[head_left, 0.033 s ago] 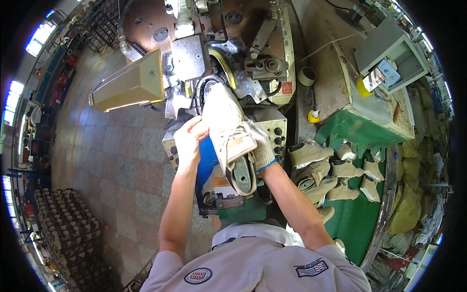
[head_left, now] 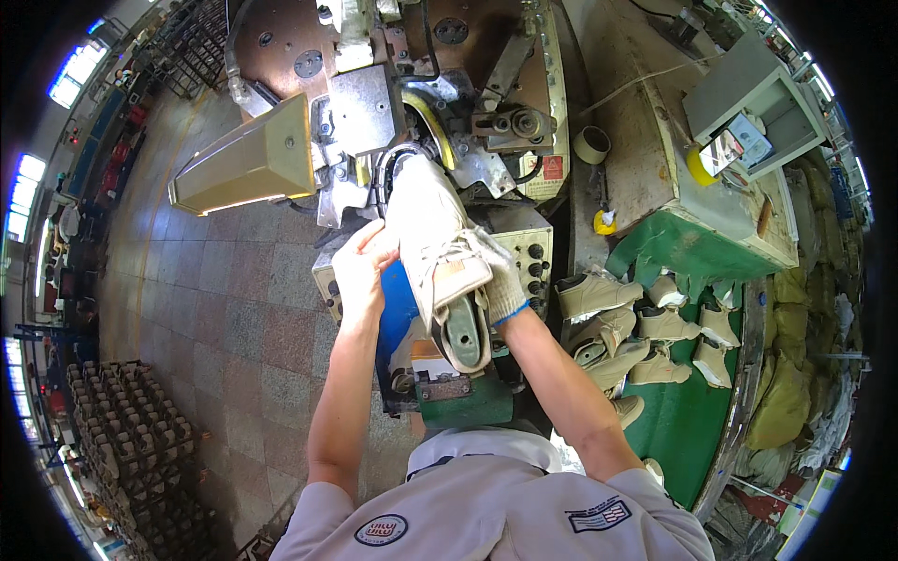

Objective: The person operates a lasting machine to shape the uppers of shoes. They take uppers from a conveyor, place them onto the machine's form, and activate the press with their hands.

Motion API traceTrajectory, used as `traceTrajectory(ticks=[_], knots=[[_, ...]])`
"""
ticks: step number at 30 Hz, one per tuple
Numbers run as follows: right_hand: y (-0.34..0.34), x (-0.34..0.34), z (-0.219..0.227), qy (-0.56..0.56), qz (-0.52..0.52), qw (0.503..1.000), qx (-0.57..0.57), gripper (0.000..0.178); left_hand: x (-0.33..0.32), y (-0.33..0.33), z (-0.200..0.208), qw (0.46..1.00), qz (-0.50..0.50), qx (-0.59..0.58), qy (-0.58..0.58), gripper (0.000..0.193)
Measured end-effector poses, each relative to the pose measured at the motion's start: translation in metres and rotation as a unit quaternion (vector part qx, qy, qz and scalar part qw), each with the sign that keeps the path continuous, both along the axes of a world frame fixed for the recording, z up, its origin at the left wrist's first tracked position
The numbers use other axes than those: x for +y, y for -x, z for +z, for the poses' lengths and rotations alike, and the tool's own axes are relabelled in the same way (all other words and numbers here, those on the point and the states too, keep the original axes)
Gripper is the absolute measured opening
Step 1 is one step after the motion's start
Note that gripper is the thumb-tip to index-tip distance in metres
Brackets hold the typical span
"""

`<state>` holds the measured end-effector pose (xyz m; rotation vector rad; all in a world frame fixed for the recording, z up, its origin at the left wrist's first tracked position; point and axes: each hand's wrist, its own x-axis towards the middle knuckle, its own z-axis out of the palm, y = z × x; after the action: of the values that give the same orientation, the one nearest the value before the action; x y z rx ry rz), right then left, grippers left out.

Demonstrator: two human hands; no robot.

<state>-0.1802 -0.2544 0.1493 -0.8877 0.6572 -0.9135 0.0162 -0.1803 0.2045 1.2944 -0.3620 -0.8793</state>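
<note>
A beige lace-up shoe upper sits on a green last whose bare heel end points toward me. Its toe end rests in the machine's curved metal toe clamp. My left hand, bare, holds the upper's left edge near the toe with bent fingers. On the other side my right hand, in a knitted white glove with a blue cuff edge, grips the upper beside the laces. The right fingers are partly hidden behind the shoe.
A yellowish lamp housing juts out left of the clamp. Several beige shoe uppers lie on a green surface at right. Control knobs sit just beyond my right hand. A rack of shoe parts stands at lower left.
</note>
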Motion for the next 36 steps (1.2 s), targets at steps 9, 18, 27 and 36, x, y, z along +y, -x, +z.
traceTrajectory(ticks=[9,18,27,36], knots=[[-0.052,-0.026,-0.005,-0.118,-0.034,0.98,-0.158,0.03,-0.008,0.012,-0.022,0.994,0.041,0.088,0.055,0.044],[-0.052,-0.017,-0.044,0.191,-0.091,0.97,0.121,0.026,0.006,0.027,-0.072,0.983,-0.058,0.174,-0.025,0.037],[-0.06,-0.017,-0.044,-0.041,-0.088,0.995,-0.032,0.027,0.0,0.019,-0.089,0.993,-0.036,0.106,-0.037,0.046],[-0.058,-0.022,-0.034,-0.122,-0.081,0.989,-0.027,0.022,-0.006,0.027,-0.093,0.999,-0.021,0.014,-0.045,0.042]])
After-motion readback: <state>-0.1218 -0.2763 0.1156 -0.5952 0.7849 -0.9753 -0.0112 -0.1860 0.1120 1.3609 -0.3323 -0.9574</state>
